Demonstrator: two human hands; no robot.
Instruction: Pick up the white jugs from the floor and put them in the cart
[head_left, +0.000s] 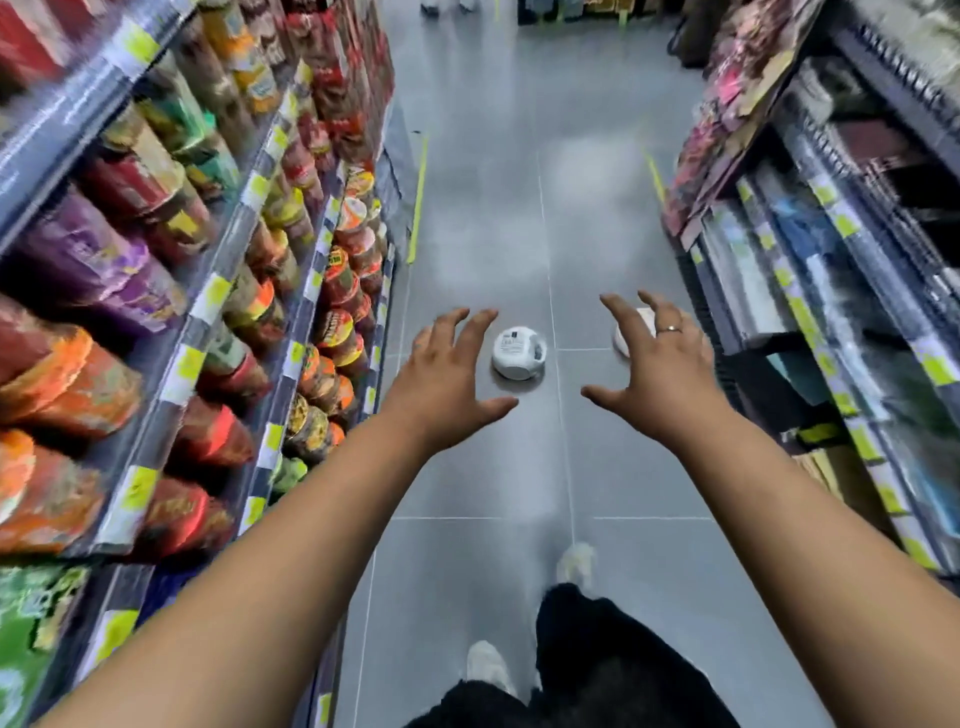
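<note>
Two white jugs stand on the grey tiled aisle floor ahead of me. One white jug shows fully, seen from above, just right of my left hand. The second white jug is mostly hidden behind the fingers of my right hand. Both arms are stretched forward, fingers spread, holding nothing. Neither hand touches a jug. No cart is in view.
Shelves of noodle cups and snack bags line the left side. Shelves of wrapped goods line the right. My white shoes and dark trouser legs are at the bottom. Yellow floor tape runs along the left shelf.
</note>
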